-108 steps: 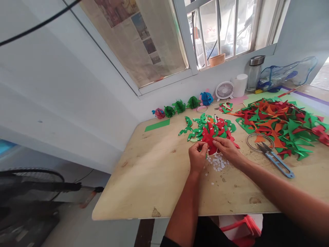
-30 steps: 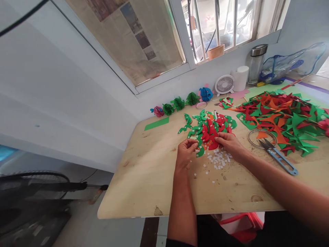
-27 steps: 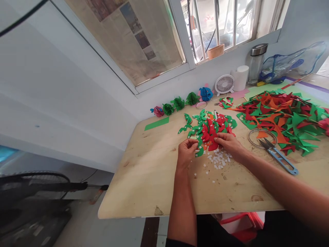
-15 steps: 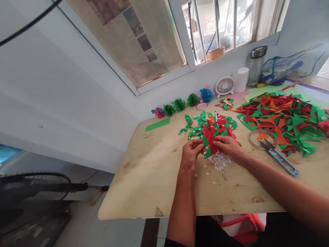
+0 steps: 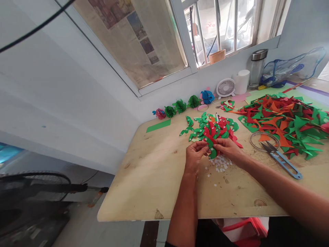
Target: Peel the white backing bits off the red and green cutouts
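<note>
My left hand (image 5: 195,155) pinches the left edge of a green paper cutout (image 5: 211,143) with small white squares on it. My right hand (image 5: 228,149) is closed on a red paper piece (image 5: 217,151), which lies against and partly behind the green one. My fingers hide parts of both. Just beyond the hands is a pile of curved green and red cutouts (image 5: 226,127), many with white squares. Small white paper squares (image 5: 220,164) lie scattered on the table below my hands.
Thread snips (image 5: 284,160) and a metal ring (image 5: 257,141) lie to the right, near a large heap of red, green and orange scraps (image 5: 290,120). Folded paper ornaments (image 5: 180,106), a small white fan (image 5: 225,88) and a glass bottle (image 5: 257,70) line the wall. A green strip (image 5: 158,126) lies at left.
The green cutout has moved across the red piece and now overlaps it more. Both hands are closer together. The view has shifted slightly.
</note>
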The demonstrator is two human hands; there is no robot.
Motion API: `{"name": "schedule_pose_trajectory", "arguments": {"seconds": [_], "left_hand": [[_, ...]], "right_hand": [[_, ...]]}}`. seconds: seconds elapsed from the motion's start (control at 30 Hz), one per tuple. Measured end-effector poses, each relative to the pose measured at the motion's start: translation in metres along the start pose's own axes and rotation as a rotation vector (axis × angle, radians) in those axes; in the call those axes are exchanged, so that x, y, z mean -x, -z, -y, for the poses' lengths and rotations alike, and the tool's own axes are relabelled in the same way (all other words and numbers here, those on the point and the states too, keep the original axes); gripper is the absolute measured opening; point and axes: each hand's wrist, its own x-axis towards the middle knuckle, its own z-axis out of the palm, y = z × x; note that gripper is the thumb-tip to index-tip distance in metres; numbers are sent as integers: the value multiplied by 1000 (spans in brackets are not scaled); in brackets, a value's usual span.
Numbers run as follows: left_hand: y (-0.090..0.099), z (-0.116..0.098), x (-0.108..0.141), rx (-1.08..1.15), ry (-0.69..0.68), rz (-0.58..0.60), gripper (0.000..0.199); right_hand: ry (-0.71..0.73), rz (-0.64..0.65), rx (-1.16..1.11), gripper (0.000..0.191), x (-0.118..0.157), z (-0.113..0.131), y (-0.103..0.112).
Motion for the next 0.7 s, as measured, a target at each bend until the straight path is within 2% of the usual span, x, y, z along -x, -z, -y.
{"name": "schedule_pose_trajectory", "arguments": {"seconds": [0.23,0.7], "left_hand": [[-3,0,2,22,-10,-49,18],[-6,-5,3,-43,-40,-42,22]], "right_hand": [[47,0,57,20,0,1,0],[37,68,51,19,2,6,-1]]}}
